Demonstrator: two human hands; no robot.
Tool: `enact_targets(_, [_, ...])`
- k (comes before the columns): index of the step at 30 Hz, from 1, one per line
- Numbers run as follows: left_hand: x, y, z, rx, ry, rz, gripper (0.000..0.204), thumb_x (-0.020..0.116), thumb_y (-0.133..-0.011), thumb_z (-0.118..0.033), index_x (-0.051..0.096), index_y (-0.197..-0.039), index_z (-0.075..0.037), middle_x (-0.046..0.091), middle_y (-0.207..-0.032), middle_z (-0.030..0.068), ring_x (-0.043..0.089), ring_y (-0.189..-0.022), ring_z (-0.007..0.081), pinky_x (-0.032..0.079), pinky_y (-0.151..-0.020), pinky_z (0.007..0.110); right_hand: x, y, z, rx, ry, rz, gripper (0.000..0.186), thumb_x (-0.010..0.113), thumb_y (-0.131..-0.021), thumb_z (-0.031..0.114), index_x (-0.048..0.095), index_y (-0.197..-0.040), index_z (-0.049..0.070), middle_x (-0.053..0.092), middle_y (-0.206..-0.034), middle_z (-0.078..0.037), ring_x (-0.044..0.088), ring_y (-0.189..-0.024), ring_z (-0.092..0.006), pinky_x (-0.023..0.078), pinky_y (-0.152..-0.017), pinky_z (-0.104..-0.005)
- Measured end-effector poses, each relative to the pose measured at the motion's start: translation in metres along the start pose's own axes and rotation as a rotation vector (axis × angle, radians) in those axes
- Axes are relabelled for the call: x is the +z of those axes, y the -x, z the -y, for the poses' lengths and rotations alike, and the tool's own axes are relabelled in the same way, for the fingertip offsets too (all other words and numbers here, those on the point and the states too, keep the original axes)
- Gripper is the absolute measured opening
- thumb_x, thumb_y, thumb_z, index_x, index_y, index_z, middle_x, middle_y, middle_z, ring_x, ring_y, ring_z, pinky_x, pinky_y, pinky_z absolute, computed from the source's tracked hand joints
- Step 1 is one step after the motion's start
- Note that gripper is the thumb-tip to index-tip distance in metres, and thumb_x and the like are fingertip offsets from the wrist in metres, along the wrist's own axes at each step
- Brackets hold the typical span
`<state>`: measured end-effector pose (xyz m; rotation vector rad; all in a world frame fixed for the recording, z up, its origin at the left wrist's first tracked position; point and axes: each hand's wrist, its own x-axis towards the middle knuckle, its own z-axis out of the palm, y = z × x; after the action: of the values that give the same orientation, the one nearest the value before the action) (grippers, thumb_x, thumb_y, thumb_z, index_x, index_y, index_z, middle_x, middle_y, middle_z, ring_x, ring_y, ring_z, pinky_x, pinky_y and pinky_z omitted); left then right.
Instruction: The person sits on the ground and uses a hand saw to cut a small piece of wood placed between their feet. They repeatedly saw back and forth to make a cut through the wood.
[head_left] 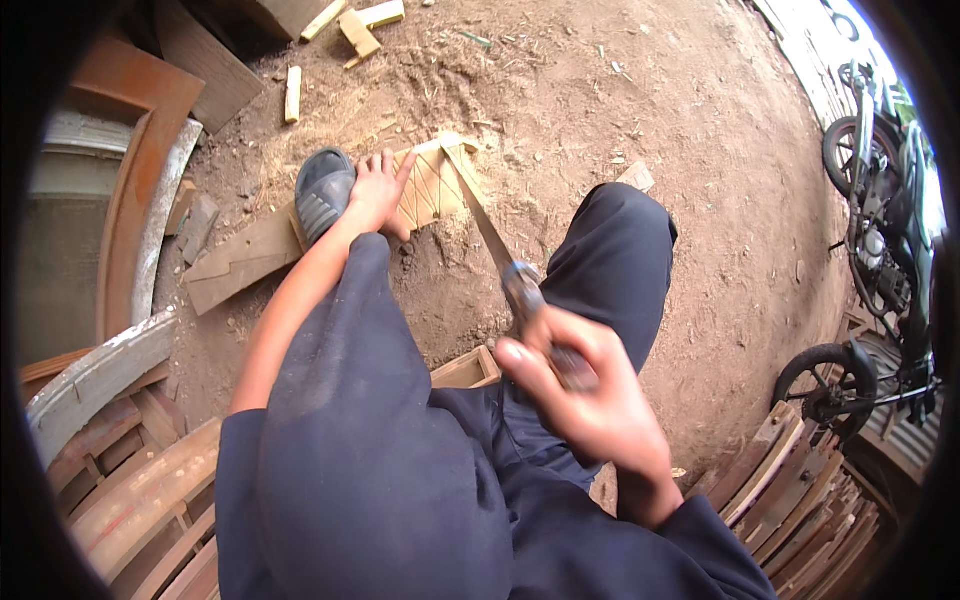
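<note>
My right hand is wrapped round the handle of a handsaw, and motion blurs both hand and handle. The blade slants away to the far left, its tip end meeting a light wooden board near the board's right end. Crossing dark lines are drawn on that board's face. My left hand grips the board beside a grey sandal, with fingers over the top and thumb on the near side. My foot in the sandal rests on the wood. Another stretch of plank shows left of the foot; whether it is the same piece I cannot tell.
Wood offcuts and sawdust lie on the dirt ground. A brown wooden frame leans at the left. Stacked wooden pieces stand at the lower left and lower right. A motorcycle is parked at the right.
</note>
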<state>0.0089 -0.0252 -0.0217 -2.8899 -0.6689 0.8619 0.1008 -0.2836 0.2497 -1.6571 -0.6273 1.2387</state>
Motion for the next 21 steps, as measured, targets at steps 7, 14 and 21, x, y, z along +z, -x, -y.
enact_targets(7, [-0.004, 0.001, -0.004, -0.012, -0.003, 0.05, 0.152, 0.085, -0.039, -0.065, 0.001, -0.152, -0.007, 0.029, -0.146, 0.0268, 0.037, -0.128, 0.0388, 0.034, -0.102, 0.051, 0.021, -0.052, -0.026, -0.047, 0.094, -0.028, 0.034, 0.063, -0.092, 0.021, 0.046, -0.072, 0.001, 0.042, -0.063, 0.001, 0.037, -0.063, -0.0053, 0.035, -0.056, -0.0255])
enact_targets(14, [-0.005, 0.006, 0.005, -0.012, 0.039, 0.01, 0.15, 0.087, -0.04, -0.058, 0.002, -0.151, -0.005, 0.032, -0.143, 0.0283, 0.038, -0.127, 0.0399, 0.034, -0.101, 0.051, -0.012, 0.003, 0.011, 0.138, 0.027, 0.073, 0.032, 0.062, -0.093, 0.024, 0.05, -0.073, 0.002, 0.047, -0.065, -0.001, 0.044, -0.068, -0.0054, 0.041, -0.061, -0.0264])
enact_targets(21, [-0.002, 0.008, 0.001, -0.009, 0.04, 0.03, 0.148, 0.087, -0.041, -0.058, 0.003, -0.151, -0.005, 0.031, -0.143, 0.0281, 0.037, -0.128, 0.0407, 0.034, -0.102, 0.051, 0.003, -0.052, -0.006, 0.324, -0.067, 0.012, 0.033, 0.062, -0.094, 0.023, 0.046, -0.071, 0.006, 0.045, -0.064, 0.005, 0.039, -0.061, -0.0007, 0.033, -0.054, -0.0217])
